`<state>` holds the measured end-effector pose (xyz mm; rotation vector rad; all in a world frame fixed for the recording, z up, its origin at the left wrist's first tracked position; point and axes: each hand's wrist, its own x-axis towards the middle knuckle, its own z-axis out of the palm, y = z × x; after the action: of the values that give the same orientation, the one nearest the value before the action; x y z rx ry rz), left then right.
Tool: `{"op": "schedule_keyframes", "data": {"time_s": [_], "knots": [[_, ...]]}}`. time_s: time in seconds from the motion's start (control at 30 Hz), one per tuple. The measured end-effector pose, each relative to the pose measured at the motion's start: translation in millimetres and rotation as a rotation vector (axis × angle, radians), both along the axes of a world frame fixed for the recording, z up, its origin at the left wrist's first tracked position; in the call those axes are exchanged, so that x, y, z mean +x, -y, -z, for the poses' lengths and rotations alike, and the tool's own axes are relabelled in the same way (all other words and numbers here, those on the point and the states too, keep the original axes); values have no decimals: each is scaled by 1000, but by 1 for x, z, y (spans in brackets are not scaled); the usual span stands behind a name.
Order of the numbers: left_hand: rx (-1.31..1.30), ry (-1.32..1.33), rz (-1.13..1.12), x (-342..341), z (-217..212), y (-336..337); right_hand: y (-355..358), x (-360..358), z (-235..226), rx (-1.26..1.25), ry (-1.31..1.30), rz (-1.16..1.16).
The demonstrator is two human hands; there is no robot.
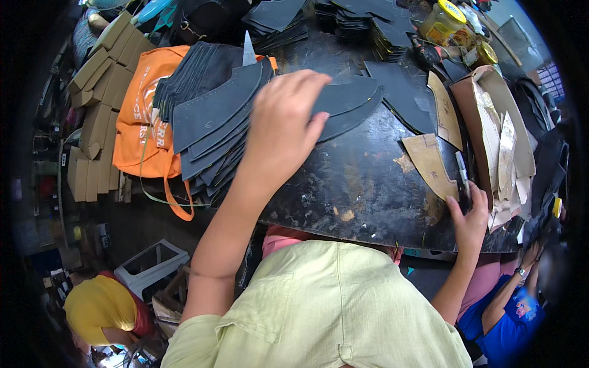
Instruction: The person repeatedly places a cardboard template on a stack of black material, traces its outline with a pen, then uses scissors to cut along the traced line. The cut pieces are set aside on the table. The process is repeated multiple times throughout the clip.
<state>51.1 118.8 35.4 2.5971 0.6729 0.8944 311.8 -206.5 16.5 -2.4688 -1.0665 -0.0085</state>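
Observation:
My left hand [285, 116] is raised over dark, curved cut pieces, its thumb apart from its fingers, and nothing shows in its grasp. Under and beside it, a dark crescent-shaped piece [353, 104] lies on the table. A fanned stack of similar dark pieces [211, 116] spreads to its left, several with pale edges. My right hand [472, 214] rests at the table's right side with thumb and fingers apart. Its fingertips are beside a silver and black pen [461, 164]. A tan cardboard template [429, 165] lies just left of that hand.
The black worktable [325, 190] has worn patches. An orange bag [144, 116] hangs over its left edge near stacked cardboard boxes [101, 80]. An open carton [485, 104] with scraps stands at right. Jars [442, 24] stand at the far right. Other people sit lower left and lower right.

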Motion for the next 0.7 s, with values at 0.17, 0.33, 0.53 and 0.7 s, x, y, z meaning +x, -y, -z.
{"op": "schedule_keyframes", "data": {"time_s": [0.17,0.33,0.53,0.7], "knots": [[-71,-221,56,43,37,-26,8,-6,11,-5,-48,51],[-37,-186,56,42,31,-28,9,4,21,57,-203,43],[-160,-89,357,14,14,31,27,26,26,337,-683,16],[-192,-180,391,0,30,77,54,39,2,361,-568,50]]}}
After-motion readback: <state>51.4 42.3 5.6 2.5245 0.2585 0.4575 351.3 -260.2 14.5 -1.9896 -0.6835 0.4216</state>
